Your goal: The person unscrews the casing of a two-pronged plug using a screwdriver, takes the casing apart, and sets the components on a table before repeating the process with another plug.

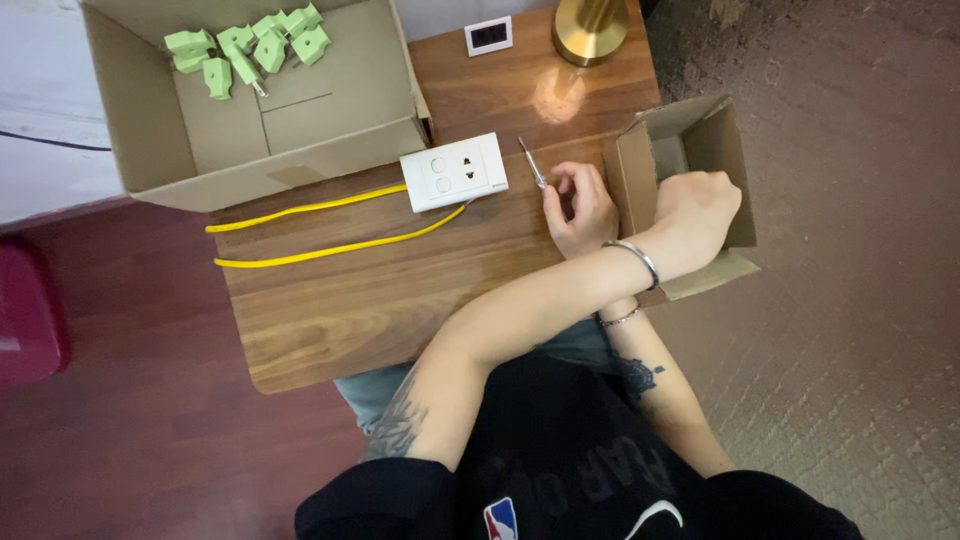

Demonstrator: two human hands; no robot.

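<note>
Dark red flooring on one side and grey carpet on the other frame the small wooden desk (400,300) we look down on. At its far left corner stands one large open cardboard box (150,130), and inside, against its far wall, we count about eight light-green plastic plugs (250,45) in a loose heap. One white wall-socket plate (454,172) with two round switches lies near the middle of the desk, and two yellow wires (310,228) run from it toward the left edge, roughly parallel. At the far edge we see one small white panel with a dark screen (489,35) and one brass lamp base (590,28). One smaller open cardboard box (640,175) hangs over the right edge of the desk. Our arms cross: the left hand (695,215) reaches across into that small box, fingers curled down inside it, and we cannot tell whether they hold anything. The right hand (580,205) rests on the desk just beside the small box, fingers pinched closed around one slim metal screwdriver (532,162), whose tip points toward the socket plate. One silver bangle (636,258) circles the left wrist, and one thin bracelet (622,318) circles the right wrist.
</note>
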